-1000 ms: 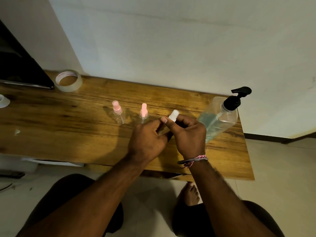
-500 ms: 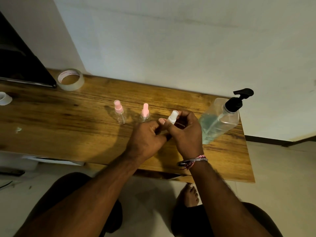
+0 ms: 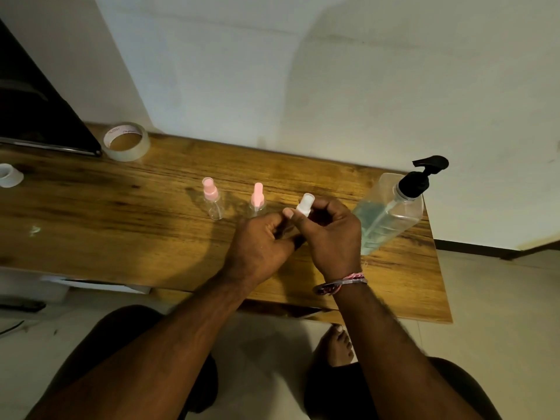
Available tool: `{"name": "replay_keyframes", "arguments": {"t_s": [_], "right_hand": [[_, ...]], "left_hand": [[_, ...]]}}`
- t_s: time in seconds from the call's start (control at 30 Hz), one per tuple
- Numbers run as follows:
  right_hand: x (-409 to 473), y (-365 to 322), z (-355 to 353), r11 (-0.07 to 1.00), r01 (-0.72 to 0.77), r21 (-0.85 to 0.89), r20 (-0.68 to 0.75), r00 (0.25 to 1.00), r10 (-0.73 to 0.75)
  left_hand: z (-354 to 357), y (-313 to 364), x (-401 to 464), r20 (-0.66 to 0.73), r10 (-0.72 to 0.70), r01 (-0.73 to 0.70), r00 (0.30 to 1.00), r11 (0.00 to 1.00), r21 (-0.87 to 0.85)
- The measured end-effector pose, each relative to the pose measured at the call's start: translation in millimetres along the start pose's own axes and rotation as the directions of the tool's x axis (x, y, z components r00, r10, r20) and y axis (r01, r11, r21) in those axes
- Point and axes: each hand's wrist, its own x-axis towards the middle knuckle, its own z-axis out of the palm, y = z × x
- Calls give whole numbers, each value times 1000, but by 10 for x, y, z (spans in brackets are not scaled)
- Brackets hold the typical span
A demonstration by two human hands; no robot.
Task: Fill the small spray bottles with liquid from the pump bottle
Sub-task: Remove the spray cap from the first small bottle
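Observation:
Both hands meet over the middle of the wooden table (image 3: pixel 121 231). My left hand (image 3: pixel 260 247) is closed around the body of a small clear spray bottle, which it hides almost fully. My right hand (image 3: pixel 330 234) pinches that bottle's white spray cap (image 3: pixel 305 204) between thumb and fingers. Two more small clear spray bottles stand upright behind my hands, one with a pink cap (image 3: pixel 212 198) and another pink-capped one (image 3: pixel 257 200) to its right. The large clear pump bottle (image 3: pixel 391 210) with a black pump head and pale blue-green liquid stands at the right end.
A roll of clear tape (image 3: pixel 125 141) lies at the back left beside a dark flat panel (image 3: pixel 39 116). A small white ring (image 3: pixel 9 174) sits at the far left edge. The table's right end is close behind the pump bottle. My knees and a bare foot are below.
My hands have stayed together on the white-capped bottle, with the right fingers shifting around the cap. The other bottles have not moved.

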Motion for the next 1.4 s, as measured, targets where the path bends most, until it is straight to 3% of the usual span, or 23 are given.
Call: {"name": "replay_keyframes", "arguments": {"t_s": [0.3,0.57,0.8,0.93,1.03,1.1,1.4], "right_hand": [[22,7,-88,995,26,93,188,981,-43],[23,13,-30,996,78,-32,53,996,-76],[-2,-34,-142,988,127,83,128,982,-137],[-5,-45,-135,983,167,81,186,966,-180],[-36,-50,-31,980,199,-23,102,975,-195],[-20,-39,7,990,141,-27,48,989,-140],[68,-108,-172,974,58,219,137,986,-90]], "left_hand": [[-2,-5,0,7,35,-35,999,998,-50],[21,-64,-3,-7,11,-11,1000,1000,3],[-2,39,-20,9,75,-74,997,995,-66],[-6,-11,-14,-11,109,-109,994,994,13],[13,-54,-19,-18,96,-94,995,992,86],[27,-59,-21,-22,92,-89,996,992,95],[21,-47,14,25,75,-72,997,992,-103]]}}
